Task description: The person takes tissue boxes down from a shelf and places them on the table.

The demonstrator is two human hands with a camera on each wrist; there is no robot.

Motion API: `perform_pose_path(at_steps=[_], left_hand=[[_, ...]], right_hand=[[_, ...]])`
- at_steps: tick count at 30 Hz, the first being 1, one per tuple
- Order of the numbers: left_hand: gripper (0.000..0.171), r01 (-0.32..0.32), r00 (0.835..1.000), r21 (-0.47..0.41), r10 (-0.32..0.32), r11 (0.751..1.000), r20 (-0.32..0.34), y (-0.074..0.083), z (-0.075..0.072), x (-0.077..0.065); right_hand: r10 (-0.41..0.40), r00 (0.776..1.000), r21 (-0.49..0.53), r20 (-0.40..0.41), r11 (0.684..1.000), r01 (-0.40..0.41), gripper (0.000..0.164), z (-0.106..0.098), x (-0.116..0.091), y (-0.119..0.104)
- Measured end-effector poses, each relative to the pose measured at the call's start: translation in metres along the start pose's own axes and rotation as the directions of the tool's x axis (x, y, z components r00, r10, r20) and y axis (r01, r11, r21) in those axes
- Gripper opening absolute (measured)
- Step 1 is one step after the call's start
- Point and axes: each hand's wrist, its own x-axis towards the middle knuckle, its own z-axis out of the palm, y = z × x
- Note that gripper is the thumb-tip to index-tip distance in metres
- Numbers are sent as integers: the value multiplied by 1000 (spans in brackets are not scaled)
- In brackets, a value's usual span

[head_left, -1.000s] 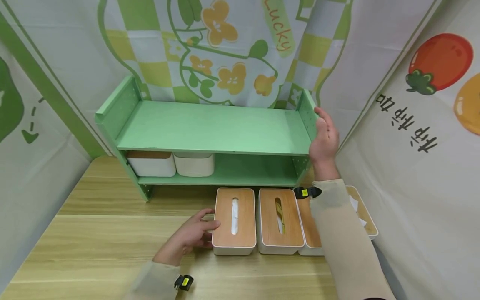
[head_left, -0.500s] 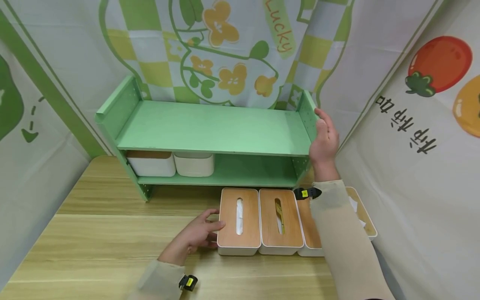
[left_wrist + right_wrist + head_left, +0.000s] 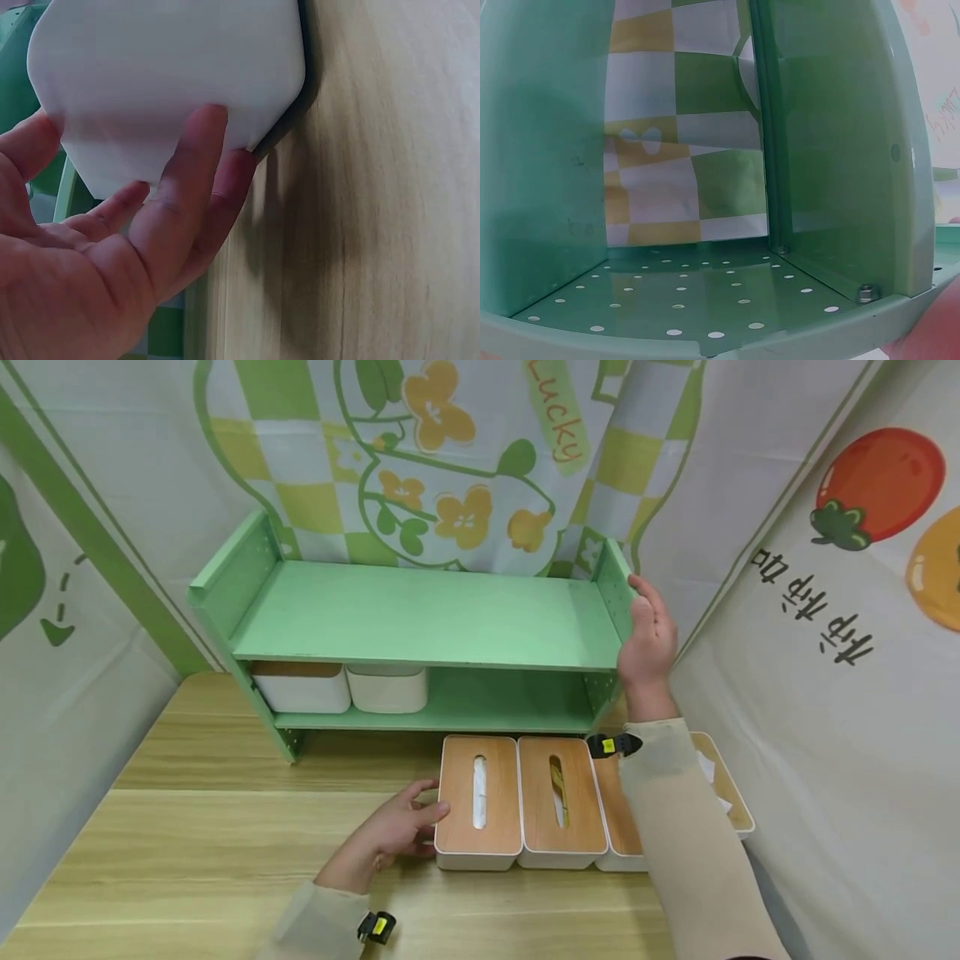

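Note:
My left hand (image 3: pixel 397 823) is at the left side of a tissue box (image 3: pixel 459 793) with a wood-look lid and white tissue in its slot. In the left wrist view, extended fingertips touch the white wall (image 3: pixel 172 67) of that box. A second tissue box (image 3: pixel 585 793) stands against it, something gold and white showing in the slot. A third box (image 3: pixel 619 802) is partly hidden by my right sleeve. My right hand (image 3: pixel 649 647) rests against the right end panel of the green shelf (image 3: pixel 435 618), fingers looking mostly straight. Only a sliver of it shows in the right wrist view.
On the lower shelf board at left stand a wood-lidded white box (image 3: pixel 302 689) and a plain white bin (image 3: pixel 388 691). A container (image 3: pixel 740 814) with white paper pieces lies beyond my right forearm. Wooden tabletop (image 3: pixel 195 860) extends left; printed curtains surround it.
The tissue box at my left hand has slid right and closed the gap to the second box, with the hand moving along. My right hand stays at the shelf panel.

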Motion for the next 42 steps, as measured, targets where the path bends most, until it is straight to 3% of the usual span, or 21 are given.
perform_pose_path(at_steps=[4, 6, 8, 9, 12, 15, 18, 20, 22, 24, 25, 27, 31, 34, 37, 40, 42], left_hand=[[64, -8, 1000, 34, 9, 999, -14, 1, 1, -1], [62, -27, 999, 125, 32, 992, -42, 3, 3, -2], [60, -54, 993, 287, 81, 956, -81, 7, 4, -4], [59, -60, 989, 381, 108, 923, -105, 9, 5, -6], [56, -64, 963, 623, 212, 779, -166, 18, 10, -12], [51, -100, 918, 750, 352, 654, -185, 27, 14, -19], [48, -199, 828, 848, 548, 491, -123, 39, 14, -24], [50, -251, 750, 904, 660, 346, -44, 48, 9, -25], [57, -262, 681, 943, 732, 205, 30, 58, 2, -24], [65, -236, 641, 965, 764, 113, 67, 68, -6, -22], [68, -217, 622, 973, 779, 83, 72, 72, -11, -21], [73, -175, 592, 983, 804, 61, 56, 81, -18, -17], [76, -130, 524, 990, 851, 54, 22, 96, -31, -6], [71, -116, 508, 993, 861, 28, 36, 107, -37, 4], [58, -94, 524, 996, 850, -3, 53, 115, -41, 13], [51, -53, 565, 998, 824, -16, 43, 122, -41, 17], [52, -27, 602, 1000, 798, -14, 28, 126, -40, 16]], right_hand=[[5, 1000, 7, 4, 1000, -5, 48, -1, 0, -1], [17, 1000, 4, 6, 1000, -17, 47, -1, -1, -1], [29, 1000, 1, 8, 1000, -29, 47, -1, -1, -2], [32, 999, 0, 8, 999, -32, 47, -1, -1, -1], [32, 999, -4, 13, 999, -32, 47, -1, -1, -1], [31, 999, -9, 17, 999, -31, 48, 0, -1, -1], [29, 999, -9, 18, 1000, -29, 48, 0, -1, -2], [29, 999, -7, 15, 1000, -29, 49, 0, -1, -2], [30, 999, -6, 11, 1000, -30, 48, 0, 0, -3], [32, 999, -4, 8, 999, -32, 48, 0, 0, -2], [33, 999, -6, 7, 999, -33, 48, -1, 0, -3], [32, 999, -8, 7, 999, -32, 48, -1, 0, -2], [24, 1000, -5, 13, 1000, -24, 47, -1, 0, -2], [24, 1000, -3, 13, 1000, -24, 47, -1, 0, -1], [29, 1000, -10, 11, 1000, -28, 47, -1, 1, 0], [30, 999, -17, 17, 999, -30, 47, -1, 1, 0], [28, 999, -16, 17, 999, -27, 47, -2, 1, 0]])
